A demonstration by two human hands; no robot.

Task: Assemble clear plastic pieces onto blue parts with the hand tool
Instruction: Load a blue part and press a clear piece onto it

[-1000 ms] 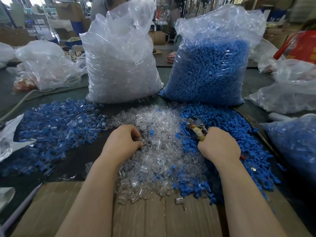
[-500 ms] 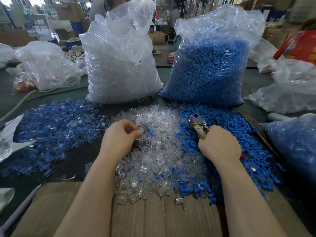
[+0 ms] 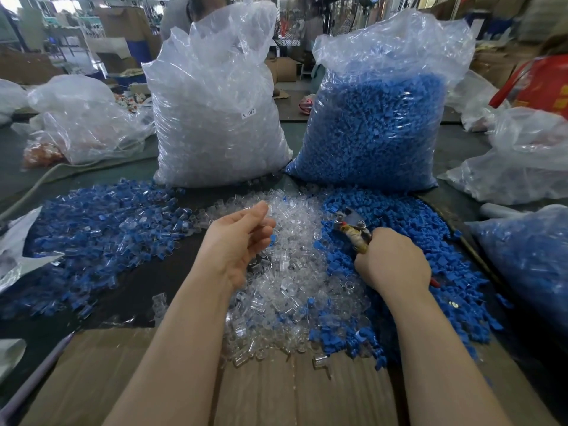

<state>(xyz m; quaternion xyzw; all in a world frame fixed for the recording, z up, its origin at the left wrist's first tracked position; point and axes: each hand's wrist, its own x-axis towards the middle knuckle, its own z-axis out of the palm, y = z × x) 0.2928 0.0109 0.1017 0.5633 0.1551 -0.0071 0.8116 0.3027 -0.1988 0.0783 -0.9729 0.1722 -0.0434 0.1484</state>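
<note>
A pile of clear plastic pieces lies in front of me, with a pile of loose blue parts to its right. My left hand is lifted over the clear pile and turned on its side. Its fingers curl round what looks like a small clear piece, mostly hidden. My right hand rests on the blue pile and grips the hand tool. The tool's metal jaws point up and left, and its handle is wrapped in tape.
Two tall bags stand behind the piles, one of clear pieces and one of blue parts. A heap of assembled blue-and-clear parts lies at the left. Cardboard covers the near edge. More bags sit at the right.
My left hand has risen out of the clear pile and turned from palm-down onto its side. My right hand and the tool have barely moved.
</note>
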